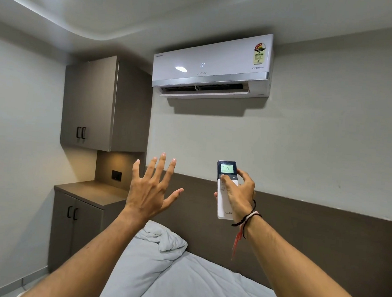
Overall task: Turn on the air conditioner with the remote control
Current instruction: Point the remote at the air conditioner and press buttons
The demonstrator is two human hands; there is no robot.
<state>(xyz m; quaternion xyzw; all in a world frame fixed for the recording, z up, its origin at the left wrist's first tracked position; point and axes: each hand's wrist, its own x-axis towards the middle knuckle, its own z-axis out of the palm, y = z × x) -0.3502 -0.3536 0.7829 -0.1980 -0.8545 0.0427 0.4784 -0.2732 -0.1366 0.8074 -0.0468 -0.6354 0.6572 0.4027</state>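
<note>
A white air conditioner (212, 65) hangs high on the far wall. Its front shows a lit "19°" and its bottom louver hangs open. My right hand (239, 195) grips a white remote control (226, 189) upright and pointed toward the unit, thumb resting on the dark button strip under the lit green screen that reads 19. My left hand (150, 188) is raised beside it at the same height, fingers spread wide, palm facing away, holding nothing.
A bed with a rumpled white duvet (171, 268) lies below my arms, against a dark headboard panel (300, 226). On the left stand a brown upper cabinet (90, 102) and a lower cabinet with countertop (88, 197). A ceiling light glows at top left.
</note>
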